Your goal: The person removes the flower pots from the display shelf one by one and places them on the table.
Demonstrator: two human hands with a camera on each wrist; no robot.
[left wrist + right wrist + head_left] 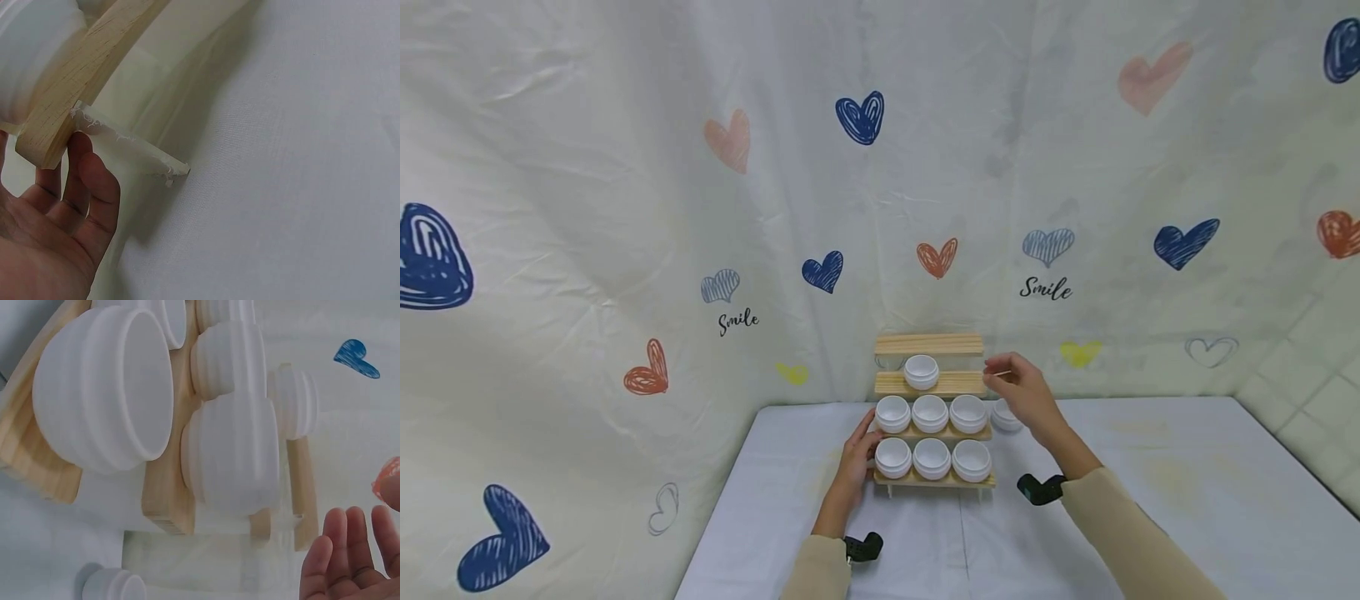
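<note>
A tiered wooden display rack [928,344] with clear side supports stands near the back of the table in the head view. White bowls [892,458] fill its two lowest tiers, three on each. A single white bowl [921,372] sits on the tier above; the topmost plank bears nothing. My left hand [855,458] grips the rack's left end, its curled fingers against the plank [94,75] in the left wrist view. Beside the upper tiers on the right, my right hand [1026,396] hangs with fingers loosely bent, apart from the rack and holding nothing.
Another white bowl [1006,415] stands on the table right of the rack, partly behind my right hand. A white cloth [1120,500] covers the table. Close behind the rack hangs a pale curtain [970,167] printed with hearts.
</note>
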